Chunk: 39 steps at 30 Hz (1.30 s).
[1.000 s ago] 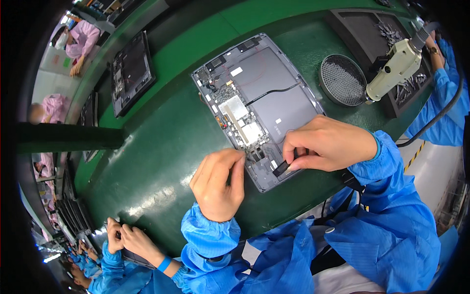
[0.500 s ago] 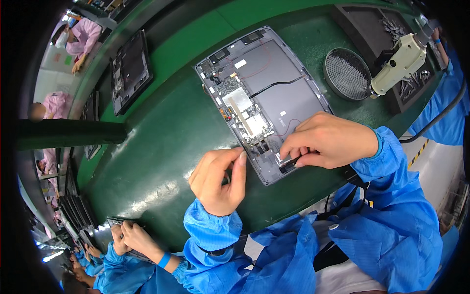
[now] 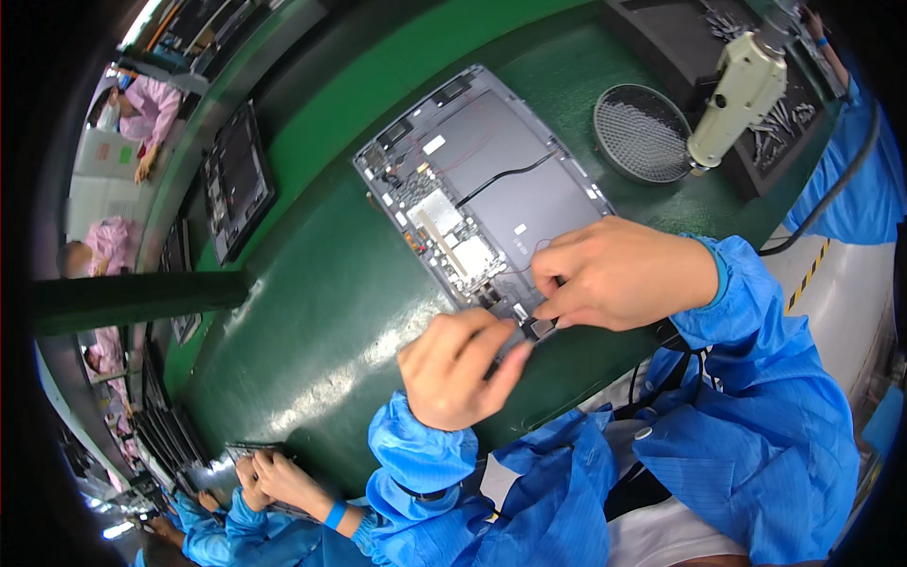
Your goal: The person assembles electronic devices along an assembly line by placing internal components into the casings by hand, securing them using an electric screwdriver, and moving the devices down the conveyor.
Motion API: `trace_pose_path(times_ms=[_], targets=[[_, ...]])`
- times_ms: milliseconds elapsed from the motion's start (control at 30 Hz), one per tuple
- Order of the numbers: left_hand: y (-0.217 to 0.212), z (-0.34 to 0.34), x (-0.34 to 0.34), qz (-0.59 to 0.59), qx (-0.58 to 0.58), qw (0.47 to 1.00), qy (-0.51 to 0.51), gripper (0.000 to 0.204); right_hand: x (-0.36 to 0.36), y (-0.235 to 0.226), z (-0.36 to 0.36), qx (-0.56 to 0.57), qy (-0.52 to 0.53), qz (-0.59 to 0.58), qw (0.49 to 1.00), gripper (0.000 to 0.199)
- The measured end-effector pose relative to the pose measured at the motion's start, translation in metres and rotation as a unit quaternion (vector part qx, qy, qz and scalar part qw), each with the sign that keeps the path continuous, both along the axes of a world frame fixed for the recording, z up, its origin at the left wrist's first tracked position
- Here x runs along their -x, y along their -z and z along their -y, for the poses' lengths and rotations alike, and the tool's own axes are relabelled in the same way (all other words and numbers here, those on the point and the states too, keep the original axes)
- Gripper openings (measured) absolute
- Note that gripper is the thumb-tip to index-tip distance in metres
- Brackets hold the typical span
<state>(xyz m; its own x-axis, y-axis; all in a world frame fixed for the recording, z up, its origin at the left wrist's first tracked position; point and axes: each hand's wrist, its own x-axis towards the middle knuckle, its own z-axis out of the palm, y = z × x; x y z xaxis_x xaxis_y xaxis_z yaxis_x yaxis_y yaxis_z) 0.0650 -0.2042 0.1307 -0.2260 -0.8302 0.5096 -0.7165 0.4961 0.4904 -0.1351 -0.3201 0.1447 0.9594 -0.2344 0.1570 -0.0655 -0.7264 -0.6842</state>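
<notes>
An opened tablet-like housing (image 3: 534, 189), grey inside, lies on the green workbench with its circuit board (image 3: 449, 241) bared. A black cable (image 3: 510, 173) runs across it, and thin red wires show. My right hand (image 3: 628, 274) is closed in a pinch over the near right part of the housing; what is between the fingers is hidden. At the near edge, my left hand (image 3: 458, 369) has its fingers curled, with index and thumb close together at the housing's corner. It is slightly blurred, and anything pinched there is too small to name.
A round dark tray (image 3: 642, 132) of small clear pieces stands beyond the housing, by a beige tool (image 3: 742, 99) and a dark bin (image 3: 770, 151) of metal parts. Another opened housing (image 3: 236, 184) lies at left. A co-worker's hands (image 3: 274, 477) work at lower left.
My left hand has moved right and onto the near corner of the housing. My right hand has shifted slightly left, still pinched. The whole view has shifted a little.
</notes>
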Motion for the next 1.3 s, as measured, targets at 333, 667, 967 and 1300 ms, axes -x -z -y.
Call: trace_pose_path(times_ms=[333, 667, 967, 1300], targets=[[0.005, -0.003, 0.015, 0.185, 0.000, 0.983, 0.011, 0.034, 0.067, 0.005, 0.001, 0.249, 0.401, 0.309, 0.826, 0.039], [0.018, 0.002, 0.030, 0.251, 0.076, 0.965, 0.028, 0.038, 0.083, -0.021, 0.072, -0.352, 0.424, 0.304, 0.777, 0.036], [0.022, 0.010, 0.031, 0.188, 0.064, 0.979, 0.046, 0.037, 0.043, -0.003, 0.068, -0.300, 0.429, 0.474, 0.708, 0.032], [0.022, 0.008, 0.027, 0.179, 0.058, 0.981, 0.053, 0.029, 0.044, 0.010, 0.080, -0.290, 0.446, 0.442, 0.722, 0.027]])
